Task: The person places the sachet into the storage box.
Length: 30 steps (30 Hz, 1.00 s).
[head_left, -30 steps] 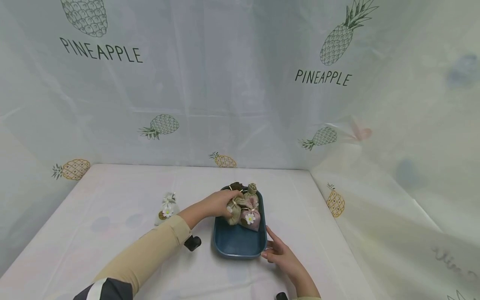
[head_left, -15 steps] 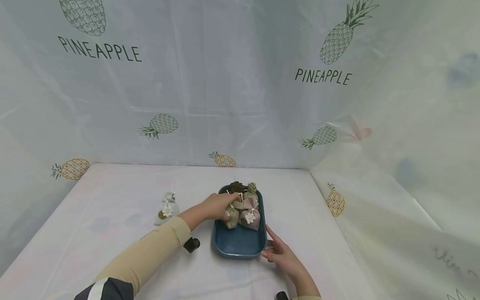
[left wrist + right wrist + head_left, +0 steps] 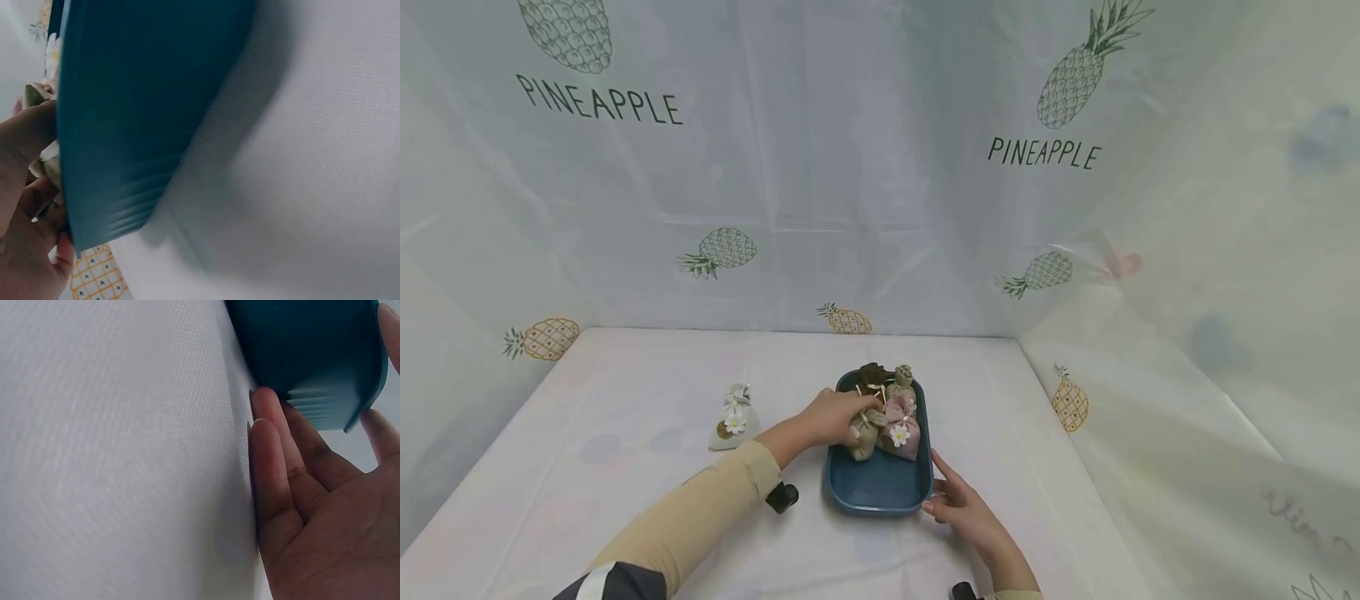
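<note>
My left hand reaches into the blue tray from the left and holds a small tan drawstring sachet. Its fingers lie over the gathered neck; the thumb is hidden in the head view. Beside that sachet lies a pink one with a white flower. Behind them, at the tray's far end, are a dark brown sachet and another tan one. My right hand touches the tray's near right corner, its fingers extended along the outer wall in the right wrist view.
A white sachet with white flowers sits on the white-covered table, left of the tray. A pineapple-print curtain hangs behind and along the right side.
The left hand has shifted the tan sachet slightly left and nearer me, settling it lower beside the pink one. The right hand and the tray have stayed in place.
</note>
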Motion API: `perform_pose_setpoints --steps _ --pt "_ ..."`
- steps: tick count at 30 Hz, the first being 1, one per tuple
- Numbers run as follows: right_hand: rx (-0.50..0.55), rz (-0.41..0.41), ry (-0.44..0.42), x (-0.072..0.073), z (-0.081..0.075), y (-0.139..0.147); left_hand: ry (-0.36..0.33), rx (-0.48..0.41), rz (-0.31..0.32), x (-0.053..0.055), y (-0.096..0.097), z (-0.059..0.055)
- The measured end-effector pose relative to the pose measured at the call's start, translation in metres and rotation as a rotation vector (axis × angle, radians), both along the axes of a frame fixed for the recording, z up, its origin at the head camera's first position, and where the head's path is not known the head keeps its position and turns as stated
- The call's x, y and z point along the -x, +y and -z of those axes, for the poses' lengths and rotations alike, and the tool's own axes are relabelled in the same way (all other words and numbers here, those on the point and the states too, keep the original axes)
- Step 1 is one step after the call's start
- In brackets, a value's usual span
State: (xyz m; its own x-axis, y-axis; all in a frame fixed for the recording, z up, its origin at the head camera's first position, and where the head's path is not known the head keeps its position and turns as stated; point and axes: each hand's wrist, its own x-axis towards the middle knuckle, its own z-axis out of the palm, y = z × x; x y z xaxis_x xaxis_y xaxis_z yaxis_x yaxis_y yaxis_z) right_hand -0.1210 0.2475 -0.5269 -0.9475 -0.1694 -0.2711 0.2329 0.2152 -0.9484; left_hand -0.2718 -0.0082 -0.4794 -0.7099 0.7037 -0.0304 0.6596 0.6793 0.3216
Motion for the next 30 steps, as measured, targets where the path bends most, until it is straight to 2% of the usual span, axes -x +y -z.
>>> perform_pose_setpoints --steps 7,14,23,30 --pt "-0.021 0.007 0.0 -0.001 -0.002 0.001 -0.116 -0.129 0.021 -0.004 -0.008 -0.012" --pt "-0.021 0.012 -0.015 -0.001 -0.003 -0.001 -0.126 -0.242 0.043 -0.008 -0.027 -0.022" --pt "-0.025 0.009 0.006 -0.002 -0.002 0.0 -0.246 -0.396 -0.017 -0.02 -0.069 -0.034" --pt "-0.024 0.026 -0.013 -0.001 0.0 0.0 -0.237 -0.423 -0.068 -0.023 -0.106 -0.039"
